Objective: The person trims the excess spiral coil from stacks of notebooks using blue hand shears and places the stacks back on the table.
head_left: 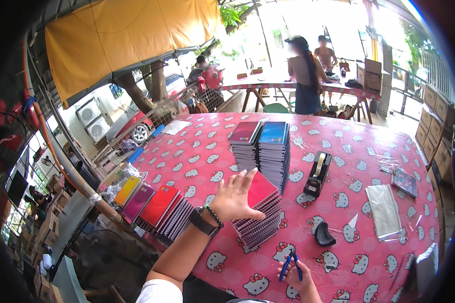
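My left hand (233, 196), with a dark watch and a beaded bracelet on its wrist, has its fingers spread at the near stack of spiral notebooks with a pink-red cover (264, 191). Whether it touches the top cover I cannot tell. Low in the view, my right hand (298, 276) holds small blue-handled pliers (289, 266), tips pointing away from me. Just behind the near stack stand two taller stacks, a dark red notebook stack (244, 134) and a blue notebook stack (274, 134). To the left are leaning rows of red notebooks (160, 206), purple notebooks (138, 202) and yellow notebooks (128, 190).
A black tape dispenser (317, 174), a curved black piece (324, 235), clear plastic sleeves (383, 211) and a wrapped pack (404, 183) lie on the pink patterned tablecloth (207, 136). People stand by a far table (237, 86). Cardboard boxes (432, 123) line the right.
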Available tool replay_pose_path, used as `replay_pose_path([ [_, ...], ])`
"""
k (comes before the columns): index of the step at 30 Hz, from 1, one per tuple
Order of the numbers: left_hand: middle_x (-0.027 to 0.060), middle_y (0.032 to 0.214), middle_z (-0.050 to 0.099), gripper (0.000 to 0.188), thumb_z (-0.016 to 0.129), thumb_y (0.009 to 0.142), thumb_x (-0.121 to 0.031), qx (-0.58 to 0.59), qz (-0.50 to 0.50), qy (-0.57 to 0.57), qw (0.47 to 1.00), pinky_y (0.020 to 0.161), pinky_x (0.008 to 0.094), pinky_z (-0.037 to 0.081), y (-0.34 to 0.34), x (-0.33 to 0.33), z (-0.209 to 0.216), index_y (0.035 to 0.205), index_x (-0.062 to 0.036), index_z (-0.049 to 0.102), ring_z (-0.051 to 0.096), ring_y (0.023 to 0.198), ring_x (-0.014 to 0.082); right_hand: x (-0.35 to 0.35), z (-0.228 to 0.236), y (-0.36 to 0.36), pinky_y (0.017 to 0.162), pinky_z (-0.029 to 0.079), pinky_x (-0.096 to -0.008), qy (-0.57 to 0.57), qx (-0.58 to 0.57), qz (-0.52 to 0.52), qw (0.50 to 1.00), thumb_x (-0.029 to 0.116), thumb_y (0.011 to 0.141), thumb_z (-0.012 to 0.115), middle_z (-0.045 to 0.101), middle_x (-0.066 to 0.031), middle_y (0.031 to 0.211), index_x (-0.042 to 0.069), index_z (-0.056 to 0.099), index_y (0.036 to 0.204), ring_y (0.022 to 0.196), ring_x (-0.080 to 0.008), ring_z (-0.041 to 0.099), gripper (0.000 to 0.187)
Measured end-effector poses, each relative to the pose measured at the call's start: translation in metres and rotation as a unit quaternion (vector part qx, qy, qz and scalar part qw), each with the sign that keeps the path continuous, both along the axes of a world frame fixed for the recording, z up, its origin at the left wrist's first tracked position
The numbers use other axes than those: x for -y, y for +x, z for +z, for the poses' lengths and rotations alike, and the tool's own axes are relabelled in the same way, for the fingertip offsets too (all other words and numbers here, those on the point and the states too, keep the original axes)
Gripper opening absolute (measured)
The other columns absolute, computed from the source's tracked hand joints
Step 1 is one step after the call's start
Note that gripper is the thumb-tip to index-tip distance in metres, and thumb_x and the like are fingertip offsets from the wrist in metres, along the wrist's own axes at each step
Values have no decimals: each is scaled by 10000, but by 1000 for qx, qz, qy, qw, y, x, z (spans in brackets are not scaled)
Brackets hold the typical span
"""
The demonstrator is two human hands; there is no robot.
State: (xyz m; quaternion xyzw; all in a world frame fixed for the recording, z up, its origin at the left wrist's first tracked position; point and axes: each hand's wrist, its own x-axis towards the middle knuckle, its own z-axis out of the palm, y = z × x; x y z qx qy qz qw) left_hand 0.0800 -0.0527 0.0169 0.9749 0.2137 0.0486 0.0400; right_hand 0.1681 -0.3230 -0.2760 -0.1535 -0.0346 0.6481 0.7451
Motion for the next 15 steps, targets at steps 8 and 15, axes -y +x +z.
replay_pose_path([
  [8, 237, 1406, 305, 1195, 750, 570, -605, -48, 11, 15, 999, 994, 489, 384, 15, 8, 9, 1461, -145, 99, 362, 1259, 433, -8, 5, 1, 972, 393, -536, 16, -62, 11, 998, 358, 852, 443, 571, -194, 1200, 95, 440, 1320, 1091, -363, 561, 537],
  [15, 224, 1420, 293, 1180, 670, 605, -719, -9, -23, -17, 1000, 1076, 478, 275, 18, -1, 8, 1461, -116, 125, 307, 1313, 400, -10, 5, 3, 932, 430, -520, -5, -56, 20, 998, 362, 878, 442, 573, -203, 1187, 78, 435, 1318, 1058, -360, 578, 523],
])
